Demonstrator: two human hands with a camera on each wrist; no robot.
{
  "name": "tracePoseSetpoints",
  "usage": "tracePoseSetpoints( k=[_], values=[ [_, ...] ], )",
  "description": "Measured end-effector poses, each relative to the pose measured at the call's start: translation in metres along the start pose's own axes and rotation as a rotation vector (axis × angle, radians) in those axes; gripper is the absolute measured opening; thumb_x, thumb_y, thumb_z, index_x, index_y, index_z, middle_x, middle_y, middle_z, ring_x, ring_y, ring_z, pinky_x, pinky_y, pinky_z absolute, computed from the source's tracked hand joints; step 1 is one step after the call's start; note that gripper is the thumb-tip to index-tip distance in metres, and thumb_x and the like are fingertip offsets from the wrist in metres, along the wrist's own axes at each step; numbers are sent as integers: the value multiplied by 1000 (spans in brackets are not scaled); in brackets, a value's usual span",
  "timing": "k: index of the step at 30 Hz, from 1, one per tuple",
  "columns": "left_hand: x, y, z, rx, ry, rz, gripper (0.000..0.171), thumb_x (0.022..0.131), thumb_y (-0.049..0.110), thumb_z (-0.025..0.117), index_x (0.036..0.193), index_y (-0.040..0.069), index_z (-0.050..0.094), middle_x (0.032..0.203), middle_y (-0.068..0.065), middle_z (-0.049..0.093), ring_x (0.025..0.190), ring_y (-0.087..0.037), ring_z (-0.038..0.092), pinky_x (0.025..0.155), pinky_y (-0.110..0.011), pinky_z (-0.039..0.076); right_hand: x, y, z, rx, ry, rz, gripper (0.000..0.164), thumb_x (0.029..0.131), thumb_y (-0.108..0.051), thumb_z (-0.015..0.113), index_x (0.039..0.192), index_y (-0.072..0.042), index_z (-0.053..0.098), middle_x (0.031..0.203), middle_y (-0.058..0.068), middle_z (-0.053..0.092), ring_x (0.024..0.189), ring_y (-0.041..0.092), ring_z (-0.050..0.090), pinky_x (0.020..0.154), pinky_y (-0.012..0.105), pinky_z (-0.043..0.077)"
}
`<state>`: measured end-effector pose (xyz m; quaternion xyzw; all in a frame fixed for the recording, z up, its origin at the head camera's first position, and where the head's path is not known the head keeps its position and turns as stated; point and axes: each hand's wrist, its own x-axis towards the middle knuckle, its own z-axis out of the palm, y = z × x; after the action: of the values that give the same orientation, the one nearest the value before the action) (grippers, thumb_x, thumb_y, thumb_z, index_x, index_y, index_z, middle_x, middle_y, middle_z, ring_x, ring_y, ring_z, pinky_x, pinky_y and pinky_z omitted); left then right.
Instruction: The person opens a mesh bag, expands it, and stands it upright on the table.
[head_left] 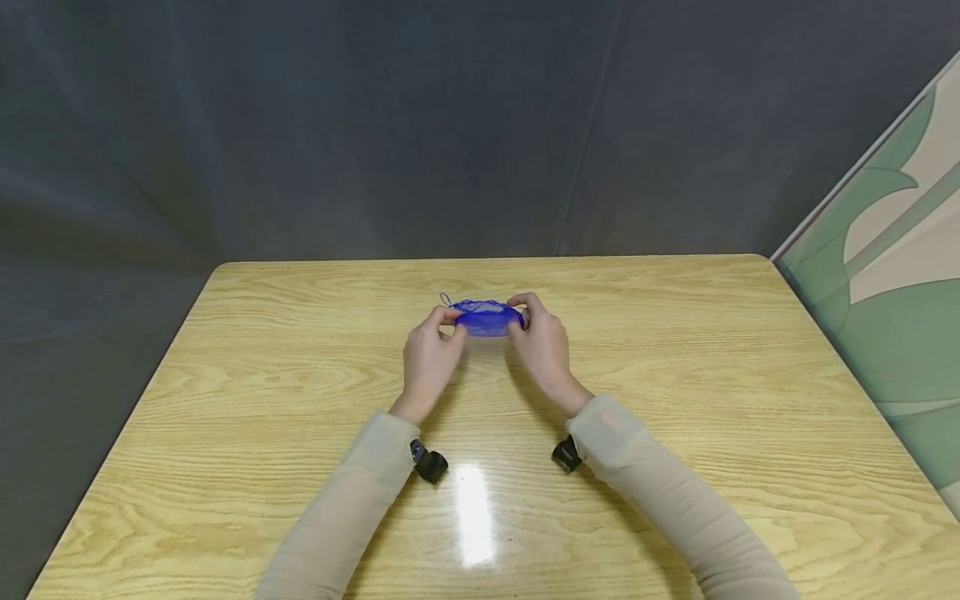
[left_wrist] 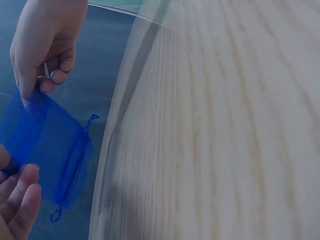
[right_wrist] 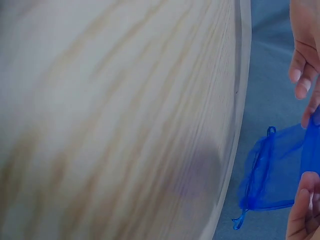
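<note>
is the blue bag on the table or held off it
Held off it: the right wrist view shows the blue bag clear of the table, against the dark curtain.

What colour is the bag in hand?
Blue and see-through; the bag shows best in the left wrist view.

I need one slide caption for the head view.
Left hand and right hand hold a blue pouch above a wooden table.

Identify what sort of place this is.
Probably a screened-off indoor work corner: a wood-grain table, a dark curtain-like backdrop behind it, and a green leaf-patterned panel at right.
</note>
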<state>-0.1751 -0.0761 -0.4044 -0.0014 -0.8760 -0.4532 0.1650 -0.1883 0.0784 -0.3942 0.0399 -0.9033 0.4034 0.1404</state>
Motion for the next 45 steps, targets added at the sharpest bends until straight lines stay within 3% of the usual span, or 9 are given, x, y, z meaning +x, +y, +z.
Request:
tracePoseSetpoints(
  k=[9,20,28,36,45],
  values=[
    [1,-2,1,25,55,-63,7,86,12,61,90,7,61,82,-8,71,67,-23,64,56,-30,46,-1,0,1,4,-16,-3,28,85,-1,52,111,-4,63,59,0,46,47,10,33,45,21,25],
    [3,-3,3,-32,22,-60,22,90,13,57,111,11,59,99,-8,73,71,-22,68,58,-29,48,0,-1,3,32,-24,20,33,86,-3,51,119,-4,58,76,12,63,47,8,36,44,22,28],
    [3,-1,3,-44,6,-32,22,84,14,62,106,11,65,97,-6,73,64,-20,68,54,-25,48,1,0,1,13,9,17,36,83,-1,52,118,-5,59,74,10,59,49,9,39,46,24,30],
    [2,0,2,11,63,3,12,86,10,62,97,8,67,90,-9,74,64,-23,65,55,-31,48,0,0,1,10,-13,-10,33,86,-1,53,118,-5,59,73,12,63,46,9,39,45,23,29],
    [2,0,1,38,95,-56,7,85,11,62,89,6,59,78,-11,69,68,-27,64,59,-38,47,-3,-1,2,-3,-42,-21,32,86,-1,54,117,-5,59,73,11,62,47,9,35,44,22,28]
  ],
)
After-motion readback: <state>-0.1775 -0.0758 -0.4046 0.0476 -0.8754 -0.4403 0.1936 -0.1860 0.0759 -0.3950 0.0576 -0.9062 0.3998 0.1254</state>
